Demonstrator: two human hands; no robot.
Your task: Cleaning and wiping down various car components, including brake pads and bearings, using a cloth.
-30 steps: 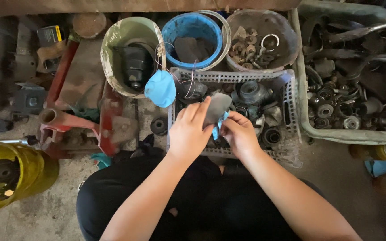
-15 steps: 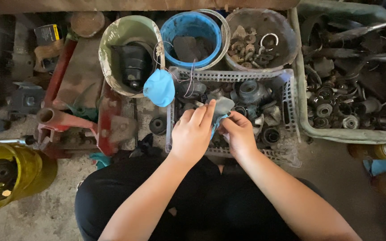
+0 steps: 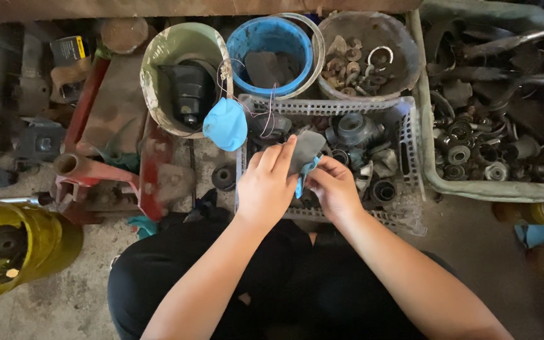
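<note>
2 hands worked over the white perforated basket [image 3: 347,107]: left hand [image 3: 269,182] had tilted the grey flat part [image 3: 306,148], right hand [image 3: 332,186] pinching a blue rag [image 3: 302,182] against it.

1. Dim, soft, even light, with no hard shadows and no clear source.
2. The black trousers [image 3: 272,283] lose all detail.
3. The left edge is smeared and blurred around the dark metal parts [image 3: 7,82].
4. The green crate [image 3: 473,189] bows outward from wide-angle distortion.
</note>
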